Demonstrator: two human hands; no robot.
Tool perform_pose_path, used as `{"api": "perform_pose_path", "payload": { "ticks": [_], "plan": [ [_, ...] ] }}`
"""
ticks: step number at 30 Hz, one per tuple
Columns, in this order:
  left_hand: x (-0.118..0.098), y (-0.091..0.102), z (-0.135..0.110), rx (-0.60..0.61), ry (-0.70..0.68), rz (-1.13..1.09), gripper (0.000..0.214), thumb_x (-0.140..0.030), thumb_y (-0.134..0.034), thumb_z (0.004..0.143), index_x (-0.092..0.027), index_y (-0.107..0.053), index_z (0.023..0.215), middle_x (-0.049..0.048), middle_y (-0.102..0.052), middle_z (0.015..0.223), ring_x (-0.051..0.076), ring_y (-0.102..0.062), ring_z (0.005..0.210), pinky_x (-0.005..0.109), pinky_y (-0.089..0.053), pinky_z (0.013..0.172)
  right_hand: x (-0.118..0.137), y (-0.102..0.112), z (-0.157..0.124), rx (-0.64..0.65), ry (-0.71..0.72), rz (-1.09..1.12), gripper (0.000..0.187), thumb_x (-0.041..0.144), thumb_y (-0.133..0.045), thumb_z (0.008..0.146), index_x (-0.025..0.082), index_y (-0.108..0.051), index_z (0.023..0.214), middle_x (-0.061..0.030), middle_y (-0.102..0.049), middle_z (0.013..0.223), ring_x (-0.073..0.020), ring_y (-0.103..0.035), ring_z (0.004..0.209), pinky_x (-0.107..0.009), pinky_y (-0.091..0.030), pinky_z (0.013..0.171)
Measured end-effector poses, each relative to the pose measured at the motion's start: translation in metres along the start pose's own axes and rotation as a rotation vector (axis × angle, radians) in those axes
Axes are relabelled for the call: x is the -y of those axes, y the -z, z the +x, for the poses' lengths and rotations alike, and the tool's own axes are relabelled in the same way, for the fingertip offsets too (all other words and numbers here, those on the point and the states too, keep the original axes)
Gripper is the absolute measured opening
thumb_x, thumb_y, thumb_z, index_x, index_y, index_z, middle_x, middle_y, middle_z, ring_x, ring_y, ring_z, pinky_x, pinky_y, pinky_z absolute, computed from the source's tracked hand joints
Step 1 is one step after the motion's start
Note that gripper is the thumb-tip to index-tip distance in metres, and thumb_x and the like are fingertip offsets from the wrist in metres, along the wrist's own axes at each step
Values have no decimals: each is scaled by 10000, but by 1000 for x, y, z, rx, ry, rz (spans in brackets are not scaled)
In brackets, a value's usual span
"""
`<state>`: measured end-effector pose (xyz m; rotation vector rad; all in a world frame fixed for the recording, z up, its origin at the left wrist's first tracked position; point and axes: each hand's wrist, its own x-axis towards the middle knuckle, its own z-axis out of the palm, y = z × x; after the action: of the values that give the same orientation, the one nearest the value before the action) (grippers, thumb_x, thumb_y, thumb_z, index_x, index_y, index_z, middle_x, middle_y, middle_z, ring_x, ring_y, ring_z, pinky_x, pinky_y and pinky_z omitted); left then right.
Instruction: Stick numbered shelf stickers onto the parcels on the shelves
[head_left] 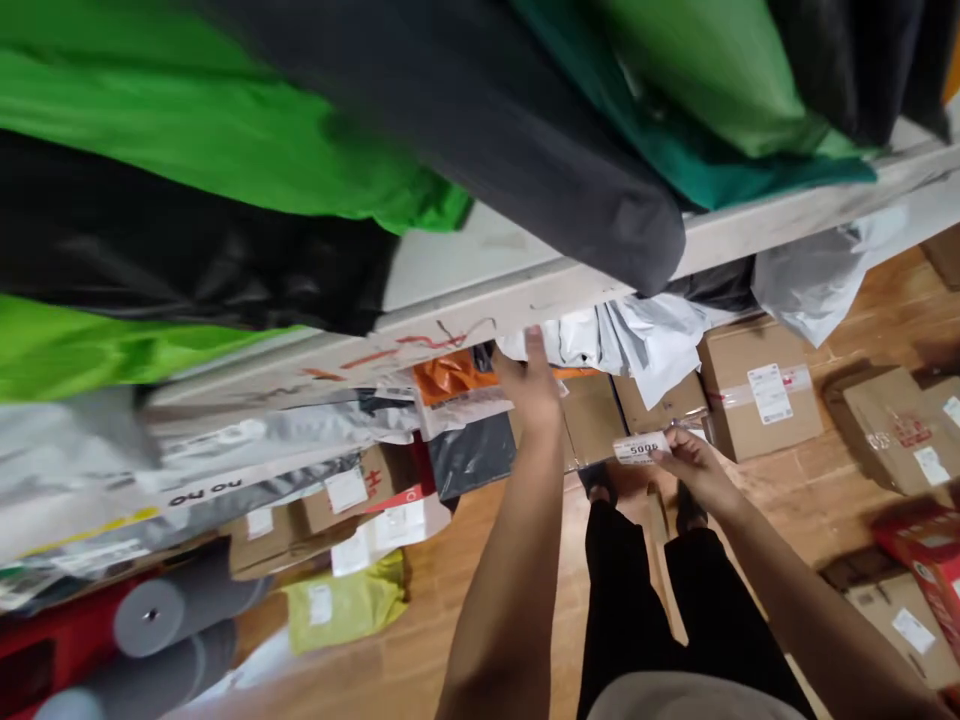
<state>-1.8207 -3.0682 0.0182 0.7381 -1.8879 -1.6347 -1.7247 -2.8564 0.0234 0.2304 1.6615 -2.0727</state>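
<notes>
My left hand (531, 388) reaches in just under the front edge of the shelf (547, 292), between an orange bag (450, 378) and several white plastic mailers (600, 335). Its fingers look apart, though blur and the packages partly hide the tips; nothing held shows. Pinched between thumb and fingers of my right hand (697, 462) is a small white paper label (639, 448) with bold printed digits starting with 500. That label hangs in the air above the floor, in front of the cardboard boxes (596, 415).
Green (247, 150), black and grey bags (585, 170) lie on the upper shelf, some overhanging its edge. Below are a yellow parcel (349, 600), grey rolls (172, 605) and a taped carton (761, 390). More cartons (900, 430) stand on the wooden floor (420, 660) at right.
</notes>
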Motion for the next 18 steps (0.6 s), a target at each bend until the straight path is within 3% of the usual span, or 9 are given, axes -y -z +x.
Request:
{"api": "perform_pose_path", "payload": {
  "ticks": [2, 5, 9, 11, 14, 18],
  "plan": [
    [-7, -5, 0, -3, -74, -11, 416, -497, -533, 917, -202, -565, 1209, 86, -627, 1292, 216, -540, 1281, 345, -384, 1117, -1, 11, 1, 8, 13, 3, 329, 482, -835, 676, 229, -625, 674, 22, -635, 680, -158, -567, 689, -285, -458, 708],
    [-22, -31, -12, 117, -165, 12, 352, -453, -506, 954, -203, -577, 1192, 90, -570, 1359, 230, -471, 1355, 381, -321, 1173, -12, 21, 6, -3, 3, 19, 303, 441, -839, 688, 222, -630, 681, 25, -645, 696, -149, -567, 681, -282, -450, 707],
    [-39, -77, -37, 176, -160, 115, 312, -359, -462, 981, -180, -551, 1221, 118, -264, 1577, 275, -227, 1494, 430, -205, 1237, -31, 20, 13, -40, -15, 52, 313, 446, -828, 698, 226, -606, 680, 28, -643, 718, -147, -565, 691, -284, -448, 717],
    [-44, -88, -44, 182, -158, 126, 329, -340, -439, 988, -176, -516, 1263, 115, -167, 1608, 280, -176, 1508, 448, -181, 1244, -36, 15, 15, -31, -15, 45, 328, 462, -824, 697, 229, -595, 673, 28, -628, 706, -153, -560, 688, -291, -451, 718],
    [-43, -82, -44, 180, -199, 104, 293, -342, -452, 988, -179, -547, 1212, 115, -255, 1573, 273, -247, 1486, 446, -209, 1232, -38, 6, 15, -4, -10, 47, 313, 453, -824, 701, 230, -606, 676, 29, -618, 696, -153, -555, 683, -288, -444, 711],
    [-12, -33, -28, 158, -112, 30, 254, -399, -461, 981, -219, -600, 1093, 86, -622, 1262, 220, -525, 1286, 365, -374, 1132, -32, -4, 18, -18, -14, 84, 304, 397, -836, 694, 222, -590, 656, 48, -604, 659, -124, -514, 614, -264, -415, 652]
  ]
}}
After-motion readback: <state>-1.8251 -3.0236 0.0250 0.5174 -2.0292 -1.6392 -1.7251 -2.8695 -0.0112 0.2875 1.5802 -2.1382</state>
